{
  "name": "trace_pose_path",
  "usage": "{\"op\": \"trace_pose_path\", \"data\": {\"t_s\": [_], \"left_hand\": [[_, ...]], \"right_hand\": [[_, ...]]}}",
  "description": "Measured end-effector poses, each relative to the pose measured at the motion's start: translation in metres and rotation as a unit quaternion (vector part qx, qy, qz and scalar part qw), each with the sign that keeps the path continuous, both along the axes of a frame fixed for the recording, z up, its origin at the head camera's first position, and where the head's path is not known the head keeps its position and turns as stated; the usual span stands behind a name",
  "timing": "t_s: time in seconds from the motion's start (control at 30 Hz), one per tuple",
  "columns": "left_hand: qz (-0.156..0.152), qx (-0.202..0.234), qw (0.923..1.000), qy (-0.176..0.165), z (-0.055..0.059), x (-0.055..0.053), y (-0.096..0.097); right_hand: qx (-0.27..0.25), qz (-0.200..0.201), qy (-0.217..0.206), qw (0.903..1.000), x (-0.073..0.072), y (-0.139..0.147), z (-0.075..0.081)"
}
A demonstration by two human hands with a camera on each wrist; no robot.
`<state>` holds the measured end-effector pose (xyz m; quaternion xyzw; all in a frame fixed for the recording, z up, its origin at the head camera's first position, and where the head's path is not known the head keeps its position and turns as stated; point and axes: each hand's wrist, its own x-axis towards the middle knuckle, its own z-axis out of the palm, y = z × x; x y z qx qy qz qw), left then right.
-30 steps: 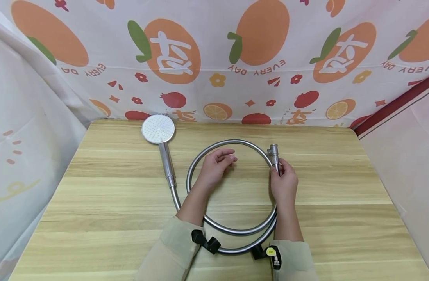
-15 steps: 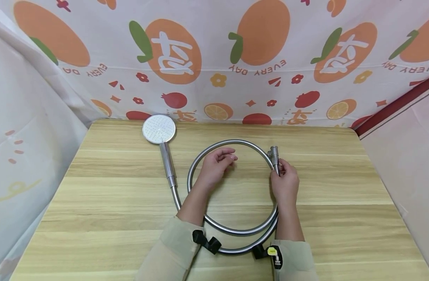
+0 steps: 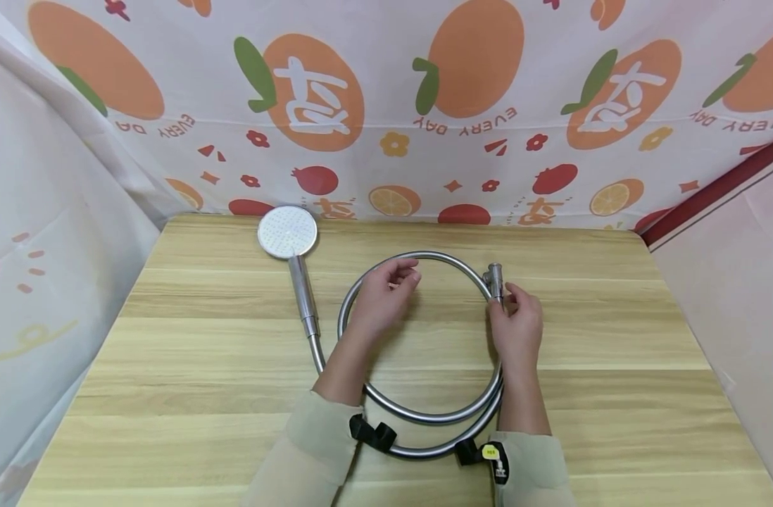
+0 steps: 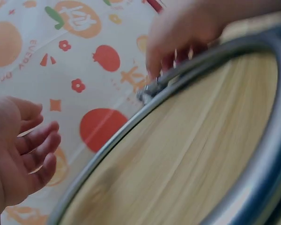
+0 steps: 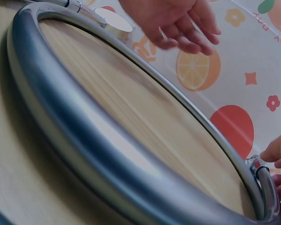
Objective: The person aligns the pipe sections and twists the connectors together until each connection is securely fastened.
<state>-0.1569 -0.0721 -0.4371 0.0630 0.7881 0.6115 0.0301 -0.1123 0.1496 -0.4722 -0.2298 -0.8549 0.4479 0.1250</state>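
A silver shower hose [image 3: 424, 418] lies in a loop on the wooden table [image 3: 614, 366]. At its left end is a shower head [image 3: 288, 232] with a white face and a long metal handle [image 3: 303, 292]. Over the upper left of the loop, my left hand [image 3: 380, 299] hovers with loosely bent fingers, holding nothing. My right hand [image 3: 519, 327] is at the hose's other end, just below its metal connector [image 3: 495, 279]. Its thumb and fingers stand loosely either side of the hose, with a gap by the fingertips; contact is hard to make out.
Behind the table hangs a white curtain [image 3: 456, 155] printed with fruit. A red strip [image 3: 716, 190] borders the pale panel on the right. Both sleeves carry black wrist mounts, and the left forearm crosses above the hose.
My left hand has shifted slightly up and left, off the table. The right fingers have spread a little from the hose and moved right; the connector has dropped slightly lower.
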Motion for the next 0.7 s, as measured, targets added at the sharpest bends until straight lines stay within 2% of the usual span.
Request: {"op": "trace_pose_path", "data": {"t_s": [0.03,0.1,0.17,0.23,0.3,0.43,0.53,0.7], "left_hand": [[0.006,-0.044,0.9986,0.028,0.002,0.001,-0.002],[0.019,-0.124,0.9894,0.074,0.007,0.002,-0.007],[0.028,-0.178,0.9786,0.1,0.013,0.003,-0.013],[0.035,-0.213,0.9699,0.113,0.018,0.003,-0.02],[0.043,-0.233,0.9644,0.118,0.023,0.003,-0.028],[0.057,-0.244,0.9606,0.12,0.03,0.003,-0.043],[0.056,-0.255,0.9578,0.119,0.031,0.003,-0.055],[0.041,-0.299,0.9465,0.115,0.028,0.004,-0.072]], "right_hand": [[0.002,0.0,0.002,1.0,0.0,0.0,0.001],[0.004,0.002,0.004,1.0,0.001,0.001,0.002],[0.005,0.005,0.005,1.0,0.002,0.002,0.003],[0.01,0.009,0.009,0.9999,0.002,0.003,0.004],[0.02,0.013,0.019,0.9995,0.0,0.004,0.004],[0.04,0.028,0.039,0.9981,-0.003,0.004,0.007],[0.047,0.044,0.045,0.9969,-0.006,0.003,0.01],[0.059,0.092,0.044,0.9931,-0.007,-0.003,0.015]]}}
